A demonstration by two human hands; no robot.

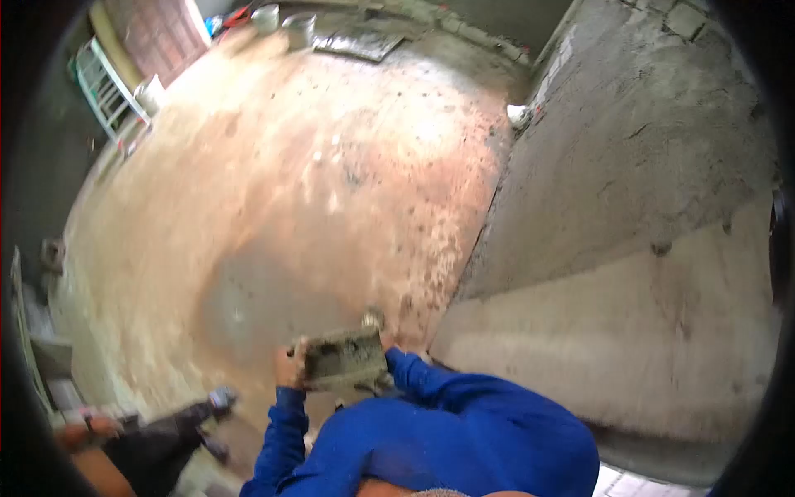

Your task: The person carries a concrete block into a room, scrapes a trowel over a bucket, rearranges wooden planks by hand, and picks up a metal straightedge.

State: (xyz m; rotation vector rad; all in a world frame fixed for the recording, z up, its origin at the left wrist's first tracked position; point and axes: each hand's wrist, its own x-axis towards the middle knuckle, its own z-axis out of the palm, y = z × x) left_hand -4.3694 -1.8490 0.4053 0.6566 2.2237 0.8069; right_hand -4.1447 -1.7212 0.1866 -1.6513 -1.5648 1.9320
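Our left hand [290,367] is clamped on the near-left end of a grey, mortar-coloured block [344,360], and our right hand [387,340] is clamped on its opposite end, though blur and the block hide how those fingers lie. We hold the block level with both hands, just in front of our blue top [447,435], its upper side showing a darker hollow towards the left. Just beyond the block, near our right hand, sits a pale rounded object [373,317], too blurred for us to name. Past our hands we see a reddish-tan floor [331,166] with a broad grey patch [261,302] on it and dark specks scattered towards the right. To our right rises a grey wall [629,157], rough and dark in its farther part and paler and smoother nearer us; a small white lump [519,114] lies at its foot. To our left, well apart from our own hands, another person [161,443] in dark clothing is partly in view, one hand [103,426] showing near the edge. Farther off on the left, a light-coloured rack [106,87] stands beside a white bucket [151,94], and at the far end we make out two pails [281,29] near a dark flat board [358,47].
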